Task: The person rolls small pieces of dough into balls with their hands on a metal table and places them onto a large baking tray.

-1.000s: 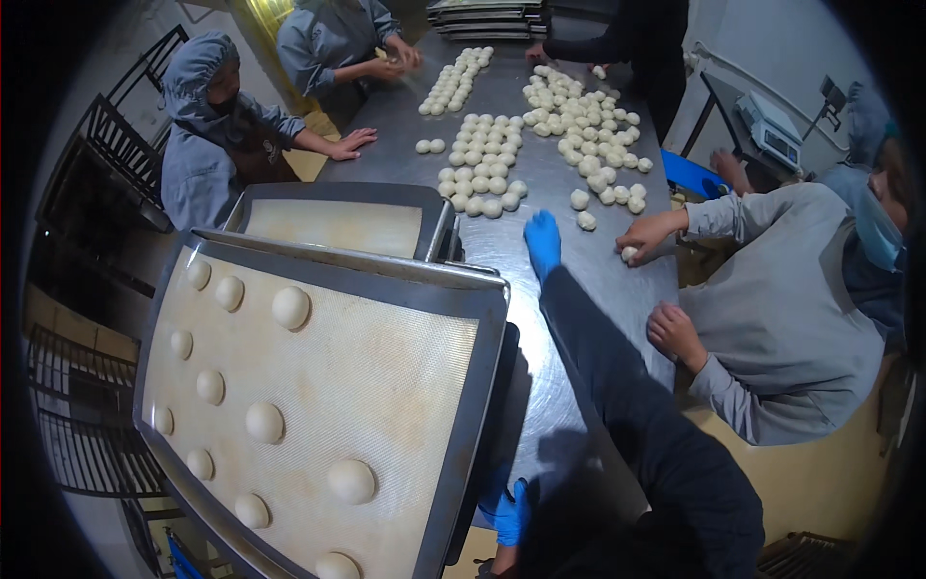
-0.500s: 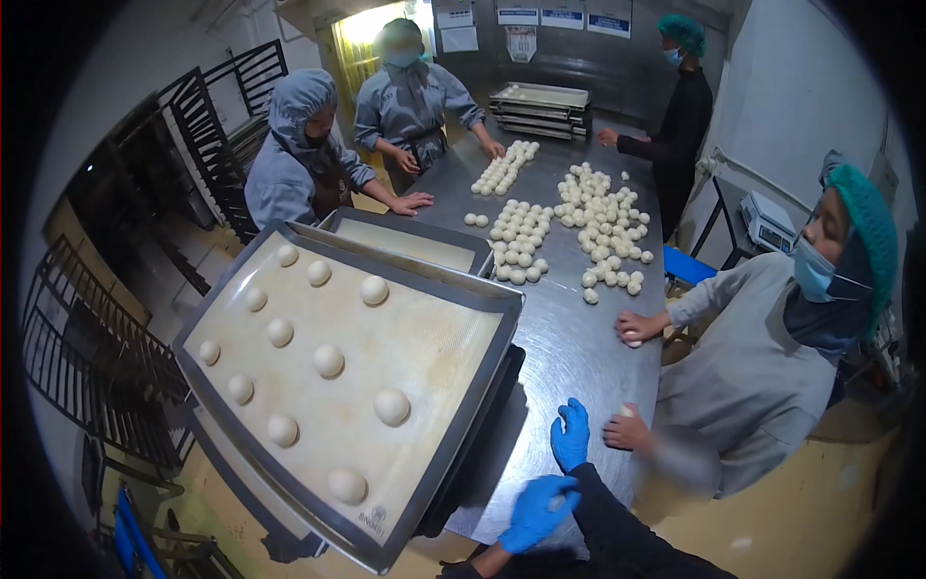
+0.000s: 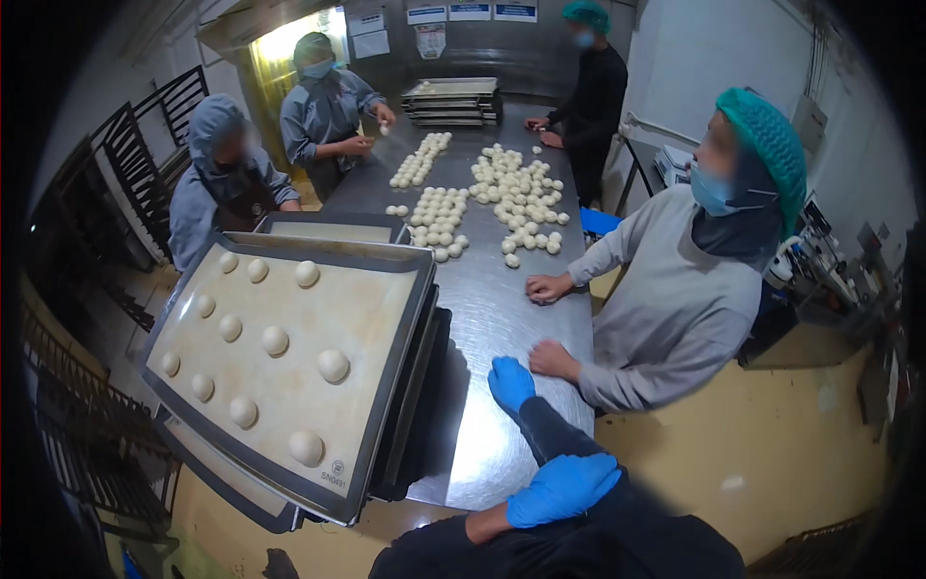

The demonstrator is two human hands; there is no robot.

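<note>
My right hand (image 3: pixel 510 383), in a blue glove, rests on the steel table (image 3: pixel 511 318) with its fingers curled in; nothing shows in it. Its dark-sleeved forearm comes in from the lower right. Across that arm lies my left hand (image 3: pixel 564 490), also blue-gloved, its fingers closed over the dark right sleeve (image 3: pixel 559 431) near the elbow. Left of my hands, a tray (image 3: pixel 386 376) lined with a grey-edged baking mat tops a stack. Spaced dough balls (image 3: pixel 276 340) sit on it, and neither hand touches them.
Rows of dough balls (image 3: pixel 439 217) and a loose heap (image 3: pixel 516 188) lie farther up the table. More trays (image 3: pixel 451 101) are stacked at the far end. A co-worker's hand (image 3: pixel 554 360) rests close beside my right hand. Other people stand around the table; dark racks (image 3: pixel 125 159) line the left.
My left hand has slid up the right arm from near the wrist toward the elbow. My right hand's fingers have curled in. The view has turned right; the nearby co-worker's hands have shifted.
</note>
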